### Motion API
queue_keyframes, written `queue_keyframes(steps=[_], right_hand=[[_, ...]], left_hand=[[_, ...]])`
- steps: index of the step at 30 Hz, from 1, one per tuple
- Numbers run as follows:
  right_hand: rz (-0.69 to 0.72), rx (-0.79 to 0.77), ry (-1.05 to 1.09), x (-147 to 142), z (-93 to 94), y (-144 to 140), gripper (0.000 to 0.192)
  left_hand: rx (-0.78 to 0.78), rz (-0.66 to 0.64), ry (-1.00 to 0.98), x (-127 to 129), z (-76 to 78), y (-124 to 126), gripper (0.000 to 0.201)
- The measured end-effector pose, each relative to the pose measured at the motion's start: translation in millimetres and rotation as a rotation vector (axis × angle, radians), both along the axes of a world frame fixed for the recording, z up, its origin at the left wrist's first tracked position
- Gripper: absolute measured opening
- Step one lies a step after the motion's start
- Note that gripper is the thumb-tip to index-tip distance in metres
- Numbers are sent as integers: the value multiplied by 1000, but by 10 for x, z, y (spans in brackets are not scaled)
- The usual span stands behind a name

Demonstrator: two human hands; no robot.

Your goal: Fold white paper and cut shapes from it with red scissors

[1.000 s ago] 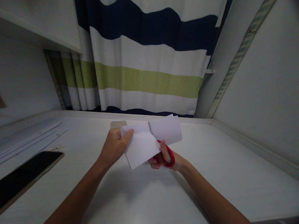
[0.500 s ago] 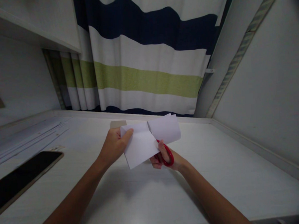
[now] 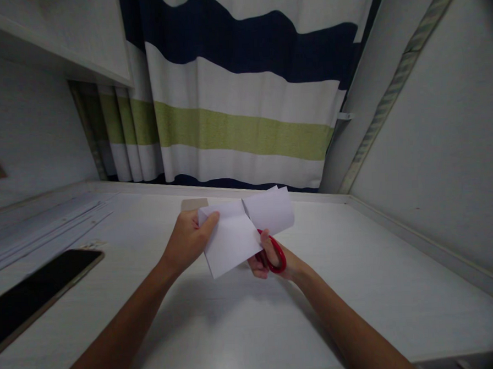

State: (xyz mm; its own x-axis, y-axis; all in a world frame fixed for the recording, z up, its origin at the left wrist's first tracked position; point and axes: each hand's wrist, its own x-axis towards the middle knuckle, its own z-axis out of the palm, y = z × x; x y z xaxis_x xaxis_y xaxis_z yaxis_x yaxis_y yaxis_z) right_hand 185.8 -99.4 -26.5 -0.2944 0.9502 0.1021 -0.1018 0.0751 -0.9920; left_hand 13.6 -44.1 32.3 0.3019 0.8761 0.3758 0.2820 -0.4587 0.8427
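A white sheet of paper [image 3: 236, 234] hangs in the air between both hands, above the table [image 3: 246, 327]. The left hand [image 3: 187, 242] pinches its left edge, thumb on top. The right hand [image 3: 271, 260], fingers closed through red scissors [image 3: 275, 254], sits under the sheet's right half. A dark phone [image 3: 33, 297] lies far left of the left hand.

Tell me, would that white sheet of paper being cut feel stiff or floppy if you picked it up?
Probably floppy and light: the white sheet of paper stays up on just the left hand pinching its corner, and its far flap curls over. It likely tears easily too, since the red-handled scissors in the right hand sit partway in.
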Motion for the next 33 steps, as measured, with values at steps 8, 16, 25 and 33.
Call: queue_keyframes(steps=[8,16,25,33], right_hand=[[-20,1,-30,18,-27,20,54],[-49,101,-146,31,19,9,54],[-45,107,-279,44,-23,-6,43],[52,130,-294,12,-1,-22,43]], left_hand=[[0,-9,0,4,7,-2,31],[14,-29,-38,-61,32,94,18],[128,-53,112,-160,90,181,25],[251,-211,322,-166,70,156,29]])
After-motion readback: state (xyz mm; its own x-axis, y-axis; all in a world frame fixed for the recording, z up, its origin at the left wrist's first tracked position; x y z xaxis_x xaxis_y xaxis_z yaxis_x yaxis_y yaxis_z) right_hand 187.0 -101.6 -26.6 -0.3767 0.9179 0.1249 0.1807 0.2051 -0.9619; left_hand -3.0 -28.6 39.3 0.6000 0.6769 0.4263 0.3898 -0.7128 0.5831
